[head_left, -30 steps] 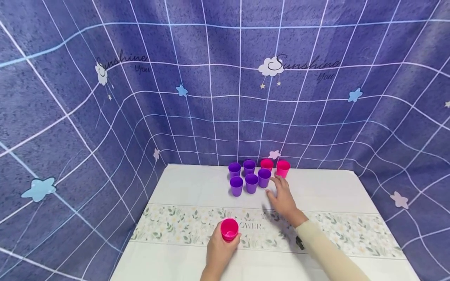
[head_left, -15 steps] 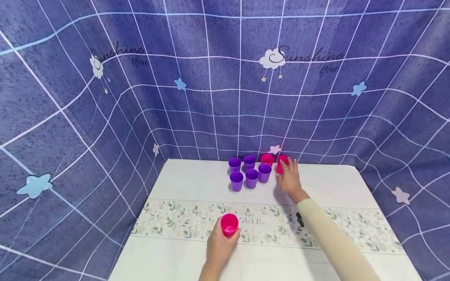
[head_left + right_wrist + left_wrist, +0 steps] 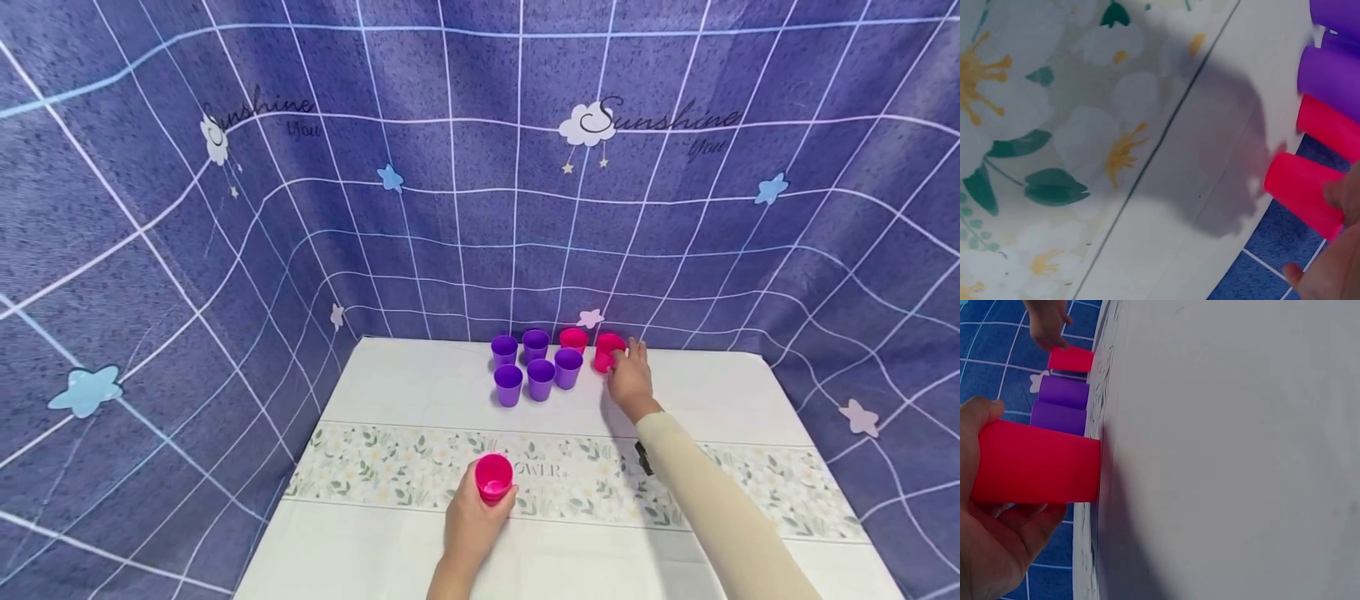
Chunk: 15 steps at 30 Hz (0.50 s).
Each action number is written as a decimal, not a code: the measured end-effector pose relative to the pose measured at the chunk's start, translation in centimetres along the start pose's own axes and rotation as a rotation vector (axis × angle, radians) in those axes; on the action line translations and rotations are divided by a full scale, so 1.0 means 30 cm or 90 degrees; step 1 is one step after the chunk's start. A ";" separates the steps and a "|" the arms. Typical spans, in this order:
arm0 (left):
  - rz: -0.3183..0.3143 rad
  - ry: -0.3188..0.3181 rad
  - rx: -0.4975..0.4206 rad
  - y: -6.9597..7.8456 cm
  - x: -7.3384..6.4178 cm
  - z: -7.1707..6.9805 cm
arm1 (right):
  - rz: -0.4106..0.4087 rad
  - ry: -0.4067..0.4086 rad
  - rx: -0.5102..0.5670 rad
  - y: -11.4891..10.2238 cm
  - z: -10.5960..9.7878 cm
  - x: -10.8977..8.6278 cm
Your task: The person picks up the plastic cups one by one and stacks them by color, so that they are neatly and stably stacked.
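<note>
My left hand (image 3: 474, 521) holds a pink cup (image 3: 1038, 464) upright by its side, near the middle of the table, with its mouth facing up. At the back, my right hand (image 3: 632, 379) is at the right side of another pink cup (image 3: 606, 360). Its thumb touches that cup in the right wrist view, while a finger (image 3: 1293, 275) stands spread away from the wall. A third pink cup (image 3: 573, 337) is just left of it. Several purple cups (image 3: 540, 383) stand upright in two rows further left.
A white table cover (image 3: 390, 383) with a floral printed band (image 3: 375, 467) lies under everything. Blue-purple grid-patterned cloth (image 3: 480, 208) hangs behind the table and along its sides. Some purple cups stand close to the back edge. A dark object sits at the right sleeve (image 3: 697, 483).
My right hand has gone from beside the purple cups to over the rightmost pink cup, then to that cup's right side. My left hand keeps its cup in nearly the same place.
</note>
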State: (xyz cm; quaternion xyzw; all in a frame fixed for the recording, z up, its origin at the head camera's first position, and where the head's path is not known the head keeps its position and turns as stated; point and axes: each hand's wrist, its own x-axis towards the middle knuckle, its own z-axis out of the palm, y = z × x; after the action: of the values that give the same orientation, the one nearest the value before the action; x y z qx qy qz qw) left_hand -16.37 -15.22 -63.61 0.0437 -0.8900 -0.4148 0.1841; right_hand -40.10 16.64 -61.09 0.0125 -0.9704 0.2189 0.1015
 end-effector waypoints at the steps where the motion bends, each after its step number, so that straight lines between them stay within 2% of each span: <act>1: 0.001 0.000 -0.001 0.001 0.002 -0.001 | -0.010 0.020 0.007 0.003 0.000 -0.001; 6: -0.007 -0.005 0.008 -0.001 -0.001 -0.001 | -0.060 0.096 0.043 -0.005 -0.006 -0.030; 15: -0.018 -0.009 0.016 0.007 -0.005 0.005 | -0.075 0.102 0.142 -0.055 -0.038 -0.113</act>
State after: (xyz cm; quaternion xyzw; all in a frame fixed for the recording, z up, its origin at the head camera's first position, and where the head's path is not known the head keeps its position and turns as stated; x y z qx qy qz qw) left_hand -16.28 -14.95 -63.60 0.0554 -0.8957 -0.4066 0.1715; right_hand -36.45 15.57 -60.07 0.0630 -0.9265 0.3190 0.1895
